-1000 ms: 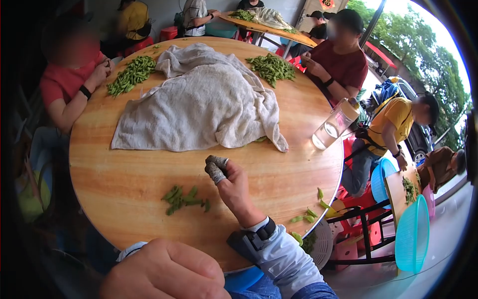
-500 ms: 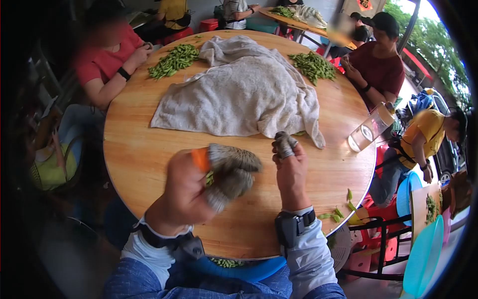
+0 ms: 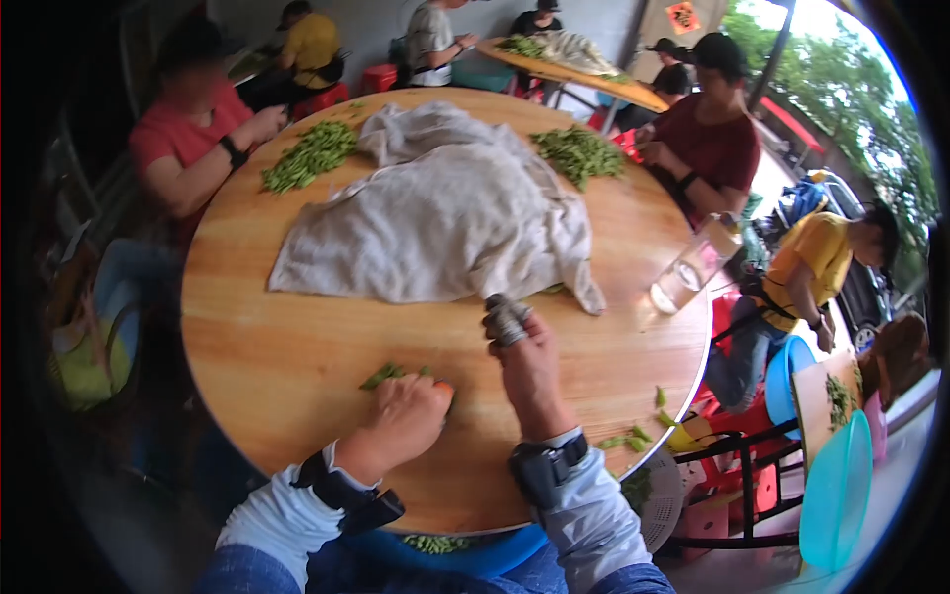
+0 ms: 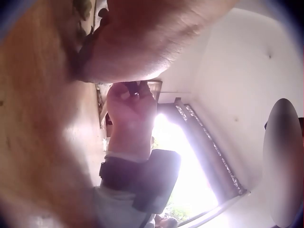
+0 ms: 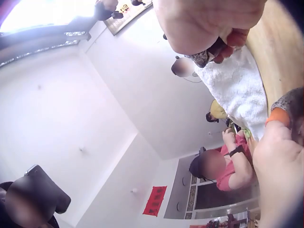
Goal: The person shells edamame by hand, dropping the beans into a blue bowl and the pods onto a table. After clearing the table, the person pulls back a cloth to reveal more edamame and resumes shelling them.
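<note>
In the head view my left hand (image 3: 398, 421) is down on the table at a small heap of green bean pods (image 3: 381, 375), overlapping it. Its fingertips are hidden under the hand, so I cannot tell whether they pinch a pod. My right hand (image 3: 532, 371) is raised over the table in front of the cloth, its fingers curled in. Grey knitted finger covers (image 3: 508, 324) wrap its thumb and forefinger, and no pod shows between them. The right wrist view shows this hand's palm and curled fingers, plus an orange-edged cover (image 5: 279, 115) on the left hand.
A pale towel (image 3: 435, 218) lies heaped mid-table, with pod piles (image 3: 312, 156) (image 3: 579, 156) on both sides. A water bottle (image 3: 696, 265) stands at right; loose pods (image 3: 633, 438) lie by the edge. Below the near edge is a blue basin (image 3: 495, 559) with green beans. Two people sit at the table.
My left hand rose from the near edge to over the table, then came down onto the small pod heap. The right hand stays raised with curled fingers. The head view has shifted.
</note>
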Action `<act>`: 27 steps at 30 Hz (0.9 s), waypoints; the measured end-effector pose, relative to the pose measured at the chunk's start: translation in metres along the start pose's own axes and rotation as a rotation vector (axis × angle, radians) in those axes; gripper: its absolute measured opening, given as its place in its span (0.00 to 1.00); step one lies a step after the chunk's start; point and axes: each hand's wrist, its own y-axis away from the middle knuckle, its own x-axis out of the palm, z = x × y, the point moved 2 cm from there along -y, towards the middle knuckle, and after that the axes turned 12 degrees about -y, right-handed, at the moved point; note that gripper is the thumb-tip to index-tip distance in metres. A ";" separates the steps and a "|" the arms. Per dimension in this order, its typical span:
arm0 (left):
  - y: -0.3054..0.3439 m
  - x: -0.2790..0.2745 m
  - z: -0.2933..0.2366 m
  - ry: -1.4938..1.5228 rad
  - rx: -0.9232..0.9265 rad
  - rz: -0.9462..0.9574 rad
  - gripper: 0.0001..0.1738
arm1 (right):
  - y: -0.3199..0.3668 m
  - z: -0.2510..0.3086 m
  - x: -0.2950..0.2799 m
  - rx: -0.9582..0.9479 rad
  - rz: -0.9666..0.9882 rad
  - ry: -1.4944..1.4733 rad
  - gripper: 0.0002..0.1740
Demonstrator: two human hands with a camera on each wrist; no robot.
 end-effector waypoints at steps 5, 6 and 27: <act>0.001 0.003 0.002 -0.015 0.018 0.023 0.05 | 0.004 -0.002 0.008 -0.002 0.050 0.174 0.11; 0.001 0.006 0.002 0.002 0.013 0.032 0.04 | 0.006 -0.001 0.010 0.003 0.052 0.189 0.11; -0.002 -0.005 0.047 1.223 -0.278 -0.171 0.05 | 0.029 -0.001 0.034 0.226 0.276 0.227 0.15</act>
